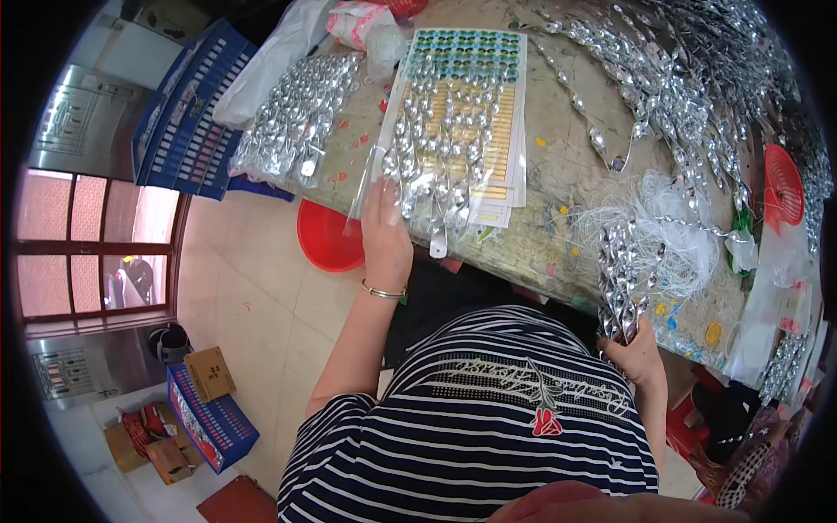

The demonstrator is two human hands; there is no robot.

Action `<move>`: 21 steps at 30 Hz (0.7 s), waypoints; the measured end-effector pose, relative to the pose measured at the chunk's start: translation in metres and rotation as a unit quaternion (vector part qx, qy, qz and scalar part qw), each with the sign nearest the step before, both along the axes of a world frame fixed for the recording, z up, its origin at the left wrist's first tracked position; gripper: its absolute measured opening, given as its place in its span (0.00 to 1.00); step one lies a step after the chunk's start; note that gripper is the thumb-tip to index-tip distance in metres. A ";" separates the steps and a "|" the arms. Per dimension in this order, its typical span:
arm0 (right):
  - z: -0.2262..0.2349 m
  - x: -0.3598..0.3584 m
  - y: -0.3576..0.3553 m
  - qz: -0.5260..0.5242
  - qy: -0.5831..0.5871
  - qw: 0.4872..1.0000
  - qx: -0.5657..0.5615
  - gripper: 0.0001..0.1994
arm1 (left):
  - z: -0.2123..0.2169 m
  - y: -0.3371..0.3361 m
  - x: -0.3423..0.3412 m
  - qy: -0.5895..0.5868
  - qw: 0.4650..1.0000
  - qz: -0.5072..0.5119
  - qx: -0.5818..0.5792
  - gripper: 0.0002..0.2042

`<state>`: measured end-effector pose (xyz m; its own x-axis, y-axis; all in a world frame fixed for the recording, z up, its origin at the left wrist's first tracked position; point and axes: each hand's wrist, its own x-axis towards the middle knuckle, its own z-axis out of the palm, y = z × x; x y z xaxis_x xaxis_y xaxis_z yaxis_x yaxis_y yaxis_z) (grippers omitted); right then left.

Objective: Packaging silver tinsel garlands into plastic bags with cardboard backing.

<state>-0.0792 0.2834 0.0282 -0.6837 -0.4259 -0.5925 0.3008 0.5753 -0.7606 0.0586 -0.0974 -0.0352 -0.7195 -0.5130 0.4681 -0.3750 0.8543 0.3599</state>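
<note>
My left hand [386, 222] lies at the table's front edge with its fingers stretched out against the lower corner of a clear plastic bag [510, 166]. Several twisted silver strips [453, 187] show through or on this bag, one hanging slightly over the edge. Underneath are printed sheets with rows of green round stickers [471, 52] and yellow bars. My right hand [635, 353] is closed round the lower ends of a bundle of twisted silver strips [619, 270], held upright by the table's front edge. Part of its fingers is hidden behind the bundle.
A packed bag of silver strips [292, 122] lies at the left, by a blue crate [196, 113]. Loose strips [697, 122] pile up at the right, near tangled white string [667, 235] and a red basket [783, 185]. A red bucket [327, 235] stands below the table.
</note>
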 end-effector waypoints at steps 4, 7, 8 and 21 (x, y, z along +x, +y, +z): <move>-0.009 -0.003 0.009 0.024 0.037 0.998 0.041 0.27 | -0.013 0.032 0.034 0.030 0.999 -0.006 0.010 0.20; -0.005 -0.002 0.005 0.035 0.037 0.998 0.041 0.27 | -0.017 0.050 0.051 0.026 0.998 -0.020 0.044 0.26; -0.003 0.000 0.004 0.031 0.042 0.998 0.038 0.27 | -0.020 0.051 0.053 0.024 0.998 -0.018 0.048 0.26; -0.007 0.010 0.000 0.025 0.041 0.998 0.036 0.27 | -0.020 0.031 0.006 0.111 0.987 -0.018 0.111 0.08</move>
